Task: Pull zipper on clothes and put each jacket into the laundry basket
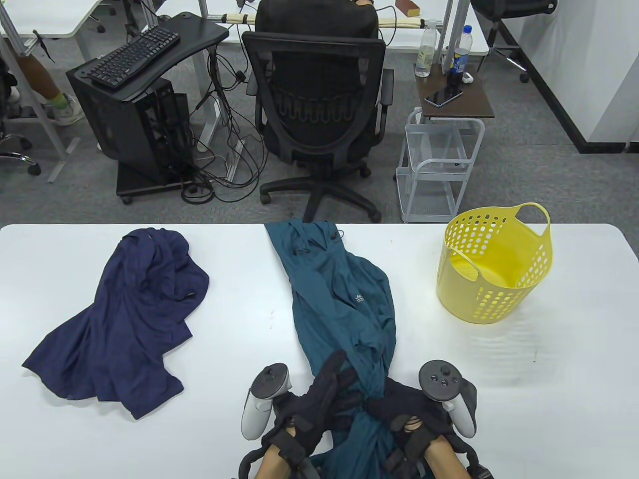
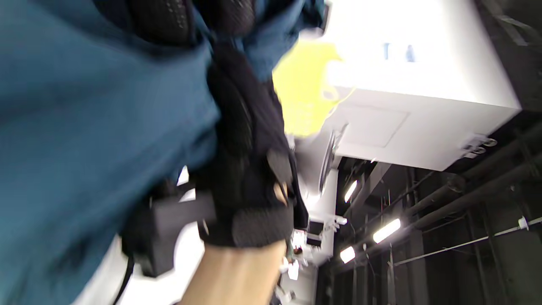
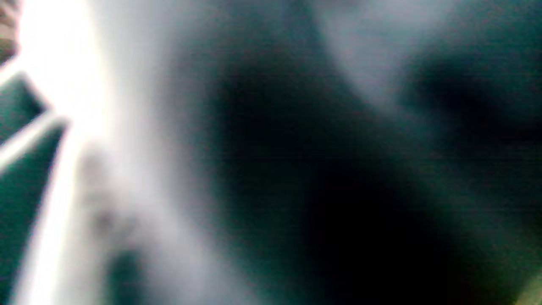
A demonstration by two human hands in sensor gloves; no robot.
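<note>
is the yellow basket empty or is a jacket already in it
Empty. The table view shows bare yellow floor inside the laundry basket; the navy jacket and teal jacket both lie on the table.

Both hands are covered by black sensor gloves of mesh-like fabric. A tracker is strapped to the back of the left hand [image 1: 304,404], pale grey with a dark round head. On the right hand [image 1: 417,424] a similar tracker is worn, its black round face set with small buttons. Black cables are seen at the wrists.
</note>
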